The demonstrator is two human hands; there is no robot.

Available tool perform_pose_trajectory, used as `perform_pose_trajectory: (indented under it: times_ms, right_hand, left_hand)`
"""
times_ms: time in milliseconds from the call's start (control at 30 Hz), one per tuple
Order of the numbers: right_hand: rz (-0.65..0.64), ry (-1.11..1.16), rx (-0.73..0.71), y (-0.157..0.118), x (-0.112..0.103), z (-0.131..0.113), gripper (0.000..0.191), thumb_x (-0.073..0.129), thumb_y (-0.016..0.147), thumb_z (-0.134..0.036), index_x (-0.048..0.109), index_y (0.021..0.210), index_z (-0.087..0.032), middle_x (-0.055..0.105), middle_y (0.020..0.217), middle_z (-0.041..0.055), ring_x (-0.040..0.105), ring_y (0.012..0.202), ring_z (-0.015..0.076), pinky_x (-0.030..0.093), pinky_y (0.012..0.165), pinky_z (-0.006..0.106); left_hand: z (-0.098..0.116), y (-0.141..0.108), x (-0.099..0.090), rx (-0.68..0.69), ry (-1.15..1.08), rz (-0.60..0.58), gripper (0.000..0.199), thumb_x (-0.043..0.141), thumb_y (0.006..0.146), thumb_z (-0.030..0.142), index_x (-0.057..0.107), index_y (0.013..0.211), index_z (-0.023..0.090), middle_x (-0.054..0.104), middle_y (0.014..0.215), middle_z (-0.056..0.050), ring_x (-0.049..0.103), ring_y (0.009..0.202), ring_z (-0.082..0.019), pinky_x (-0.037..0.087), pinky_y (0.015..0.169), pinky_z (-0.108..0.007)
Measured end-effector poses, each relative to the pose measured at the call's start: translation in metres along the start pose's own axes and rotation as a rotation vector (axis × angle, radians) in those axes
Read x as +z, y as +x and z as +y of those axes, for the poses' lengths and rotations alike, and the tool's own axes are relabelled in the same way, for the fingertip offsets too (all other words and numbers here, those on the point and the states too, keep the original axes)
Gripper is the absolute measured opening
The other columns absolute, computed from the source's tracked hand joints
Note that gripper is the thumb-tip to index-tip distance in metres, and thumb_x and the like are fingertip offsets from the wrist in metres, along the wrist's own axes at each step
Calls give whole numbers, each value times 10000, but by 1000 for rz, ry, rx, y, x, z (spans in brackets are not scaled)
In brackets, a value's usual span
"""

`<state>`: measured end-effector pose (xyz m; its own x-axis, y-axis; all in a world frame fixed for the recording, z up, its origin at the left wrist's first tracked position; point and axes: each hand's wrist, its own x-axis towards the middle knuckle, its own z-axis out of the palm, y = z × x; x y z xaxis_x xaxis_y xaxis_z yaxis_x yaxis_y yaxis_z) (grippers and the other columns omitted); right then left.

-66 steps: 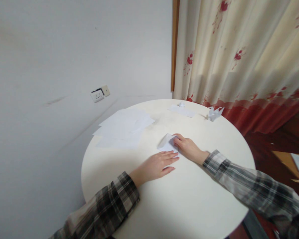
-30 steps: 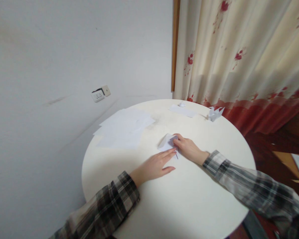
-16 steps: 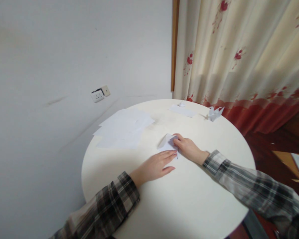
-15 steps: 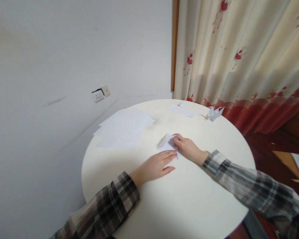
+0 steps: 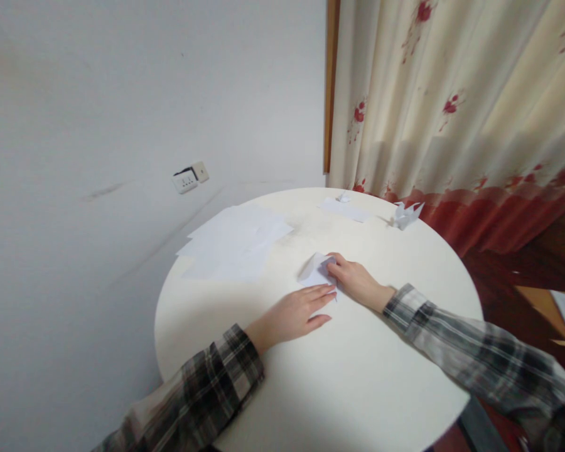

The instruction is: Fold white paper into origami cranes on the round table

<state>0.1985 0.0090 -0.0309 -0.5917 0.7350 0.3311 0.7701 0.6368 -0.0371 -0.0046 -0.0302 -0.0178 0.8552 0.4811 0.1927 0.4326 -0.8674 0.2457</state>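
A small folded piece of white paper [image 5: 314, 270] lies near the middle of the round white table, one flap standing up. My right hand [image 5: 358, 280] grips its right edge, with thumb and fingers closed on it. Stretched out flat, my left hand [image 5: 296, 314] presses its fingertips on the near edge of the paper, its thumb held apart. The fingers cover part of the paper's near and right sides.
Several loose white sheets [image 5: 230, 242] overlap at the table's left. Toward the back, a small folded paper piece [image 5: 343, 197] rests by a flat sheet [image 5: 346, 210]. A folded paper figure [image 5: 405, 215] stands at the right rim. A wall [image 5: 98, 282] borders the left.
My left fingertips have shifted very slightly to the right along the paper's near edge. The right hand and the paper have stayed in place.
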Motion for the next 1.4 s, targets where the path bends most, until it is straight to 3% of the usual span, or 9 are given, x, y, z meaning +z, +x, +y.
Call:
perform_pose_trajectory:
  times_ms: [767, 1233, 1400]
  right_hand:
    - [7, 22, 8, 1, -1, -1, 90, 432, 871, -181, 471, 951, -162, 471, 1177, 118, 577, 706, 117, 437, 591, 239]
    - [-5, 46, -2, 1, -5, -1, 119, 454, 841, -153, 467, 959, -161, 470, 1182, 119, 571, 704, 115, 431, 594, 233]
    - [-15, -37, 63, 2, -8, -5, 111, 437, 853, -168, 486, 952, -153, 484, 1156, 117, 564, 660, 112, 396, 549, 226]
  left_hand:
    - [2, 2, -2, 22, 15, 11, 424, 386, 904, 345, 388, 1302, 201, 416, 1365, -52, 349, 1271, -178, 269, 1074, -341]
    - [7, 7, -1, -32, 44, 36, 444, 426, 877, 366, 399, 1283, 188, 474, 1309, -67, 400, 1214, -211, 302, 1039, -369]
    - [6, 8, -4, -45, 47, 51, 377, 399, 894, 352, 463, 1221, 175, 523, 1254, -68, 435, 1178, -198, 330, 1021, -356]
